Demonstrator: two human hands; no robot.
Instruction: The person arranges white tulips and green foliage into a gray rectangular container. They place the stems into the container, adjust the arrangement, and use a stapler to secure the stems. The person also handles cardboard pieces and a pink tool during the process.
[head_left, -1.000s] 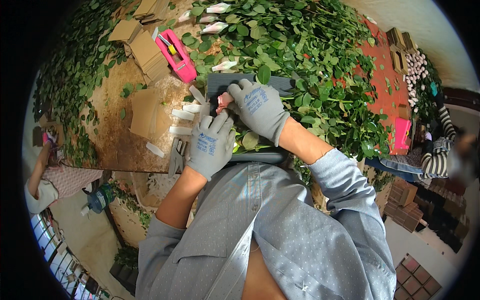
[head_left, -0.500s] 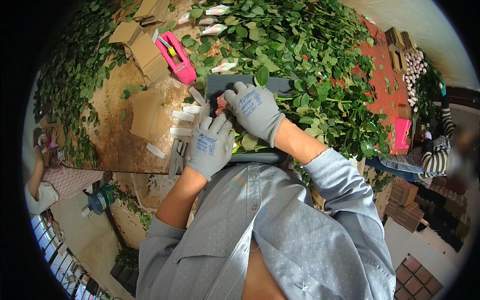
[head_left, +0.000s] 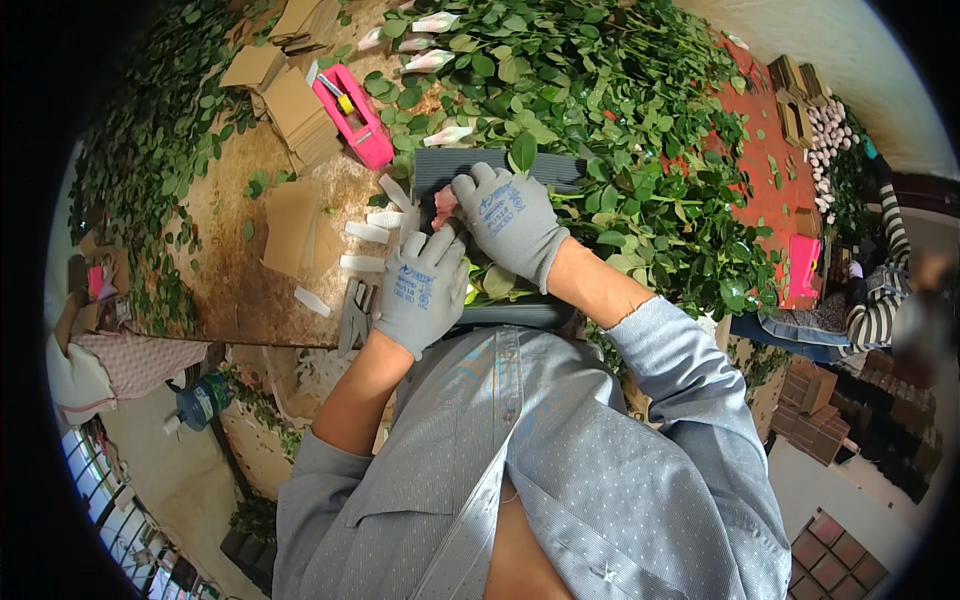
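Observation:
Both my hands wear grey gloves and meet over a dark ribbed mat at the table's near edge. Between them shows a pink rose, its bloom facing left. My right hand lies across the flower from the right, closed, with curled fingertips at the bloom. Below it, my left hand is closed too, fingers bent against the bloom's lower side. The gloves hide most of the rose and its stem. White strips lie just left of the hands, beside a grey clip-like tool.
A pink tape dispenser stands behind cardboard sheets on the left. Leafy rose stems pile across the back and right, with wrapped blooms among them. A striped-sleeved co-worker is at far right, another person at far left.
My hands stay almost in place, with slight finger shifts that leave a little more of the rose visible. The co-workers' arms at both sides have moved slightly.

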